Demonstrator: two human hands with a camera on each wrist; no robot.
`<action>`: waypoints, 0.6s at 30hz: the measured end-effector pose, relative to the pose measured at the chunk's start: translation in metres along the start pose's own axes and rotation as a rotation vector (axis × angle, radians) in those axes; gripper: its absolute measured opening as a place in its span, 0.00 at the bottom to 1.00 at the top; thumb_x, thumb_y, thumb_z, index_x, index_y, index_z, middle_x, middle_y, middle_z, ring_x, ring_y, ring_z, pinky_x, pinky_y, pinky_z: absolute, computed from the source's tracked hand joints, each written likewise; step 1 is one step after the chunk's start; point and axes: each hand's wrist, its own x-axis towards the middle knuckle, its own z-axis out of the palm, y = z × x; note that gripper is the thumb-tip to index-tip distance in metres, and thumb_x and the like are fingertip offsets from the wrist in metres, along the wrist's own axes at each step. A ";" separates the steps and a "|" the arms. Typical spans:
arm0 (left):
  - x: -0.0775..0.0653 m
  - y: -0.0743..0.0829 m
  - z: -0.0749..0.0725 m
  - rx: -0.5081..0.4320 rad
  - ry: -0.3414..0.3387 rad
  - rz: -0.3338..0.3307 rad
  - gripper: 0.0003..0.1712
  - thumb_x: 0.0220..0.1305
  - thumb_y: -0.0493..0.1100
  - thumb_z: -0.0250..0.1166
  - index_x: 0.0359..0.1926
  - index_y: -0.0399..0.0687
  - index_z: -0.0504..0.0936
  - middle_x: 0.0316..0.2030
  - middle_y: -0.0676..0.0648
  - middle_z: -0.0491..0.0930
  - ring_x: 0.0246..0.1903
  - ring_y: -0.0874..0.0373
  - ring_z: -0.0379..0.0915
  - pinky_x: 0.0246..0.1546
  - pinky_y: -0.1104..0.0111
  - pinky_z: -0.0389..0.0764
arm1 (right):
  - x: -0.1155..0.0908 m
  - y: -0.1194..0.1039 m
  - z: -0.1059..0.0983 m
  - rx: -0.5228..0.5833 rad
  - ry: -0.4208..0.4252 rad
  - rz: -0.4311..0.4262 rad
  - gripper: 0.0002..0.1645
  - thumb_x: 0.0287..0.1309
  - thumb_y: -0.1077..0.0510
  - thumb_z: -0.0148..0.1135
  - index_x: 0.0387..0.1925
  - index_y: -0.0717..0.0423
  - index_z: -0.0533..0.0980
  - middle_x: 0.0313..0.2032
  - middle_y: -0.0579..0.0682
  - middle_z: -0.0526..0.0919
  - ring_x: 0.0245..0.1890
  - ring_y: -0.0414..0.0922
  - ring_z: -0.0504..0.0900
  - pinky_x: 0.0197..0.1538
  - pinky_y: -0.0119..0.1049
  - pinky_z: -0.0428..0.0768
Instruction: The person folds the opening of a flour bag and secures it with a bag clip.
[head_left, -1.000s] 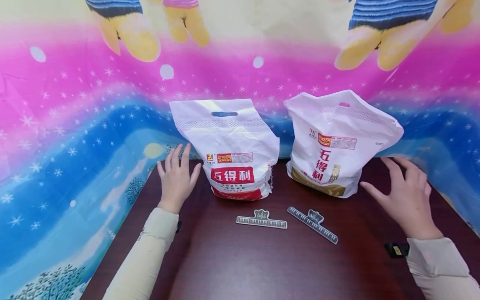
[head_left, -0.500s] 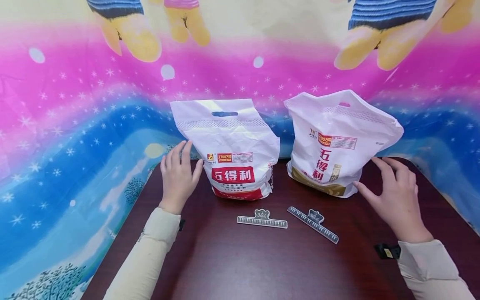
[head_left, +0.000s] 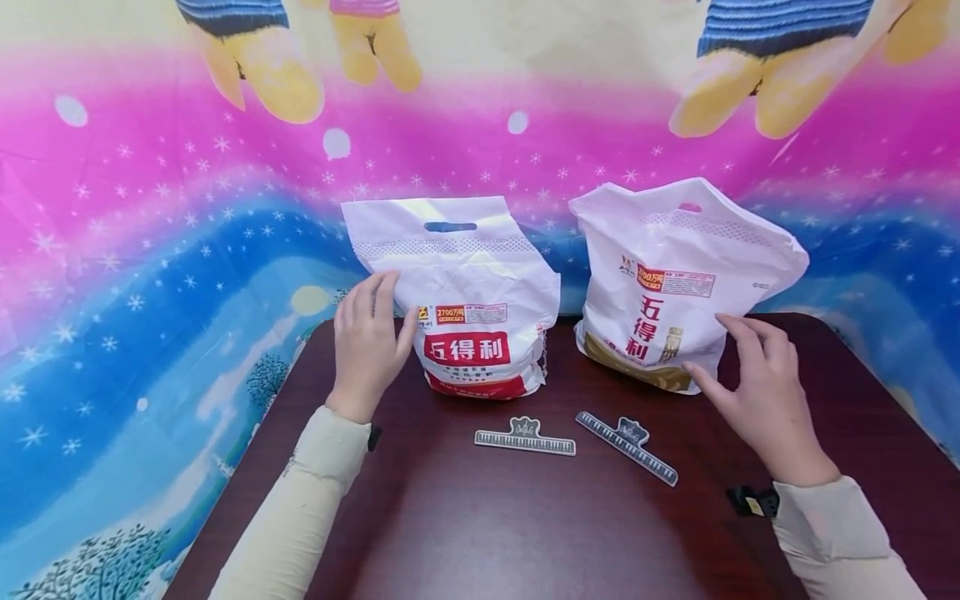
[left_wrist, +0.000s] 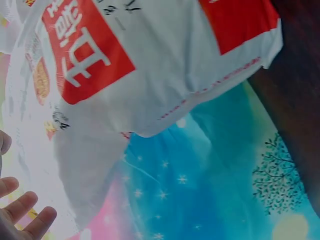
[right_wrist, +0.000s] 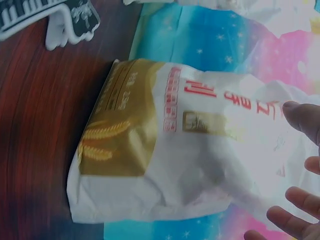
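Two white flour bags stand upright on a dark wooden table. The left flour bag [head_left: 480, 283] carries a red label and has a handle slot at its top. My left hand [head_left: 371, 346] is at its left side, fingers spread; whether they touch the bag I cannot tell. A gold band runs along the bottom of the right flour bag [head_left: 637, 250]. My right hand [head_left: 772, 400] is at its lower right, thumb and fingers apart and holding nothing. Spread fingers [right_wrist: 302, 200] also show beside that bag in the right wrist view.
Two clips with a piano-key pattern lie in front of the bags: a left clip [head_left: 525, 437] and a slanted right clip [head_left: 628, 446]. The table [head_left: 525, 533] ends at a wall cloth [head_left: 247, 250] printed with snowflakes, close behind the bags.
My right hand has moved left, up to the right flour bag. My left hand has shifted slightly right and up along the left bag. Bags and clips stay put.
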 end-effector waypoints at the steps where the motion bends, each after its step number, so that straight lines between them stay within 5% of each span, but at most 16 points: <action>1: 0.001 0.001 0.000 -0.003 0.002 0.005 0.33 0.69 0.49 0.64 0.69 0.40 0.66 0.63 0.35 0.70 0.62 0.38 0.67 0.64 0.39 0.68 | 0.000 -0.002 0.001 0.008 -0.002 -0.005 0.51 0.42 0.66 0.81 0.69 0.63 0.67 0.61 0.72 0.64 0.59 0.69 0.63 0.46 0.71 0.72; 18: 0.027 0.022 -0.006 -0.014 0.015 0.056 0.31 0.71 0.47 0.62 0.69 0.40 0.67 0.63 0.35 0.71 0.62 0.38 0.68 0.63 0.40 0.69 | 0.009 -0.030 0.023 0.129 0.012 -0.020 0.46 0.47 0.67 0.79 0.68 0.62 0.67 0.55 0.69 0.68 0.52 0.62 0.71 0.45 0.55 0.73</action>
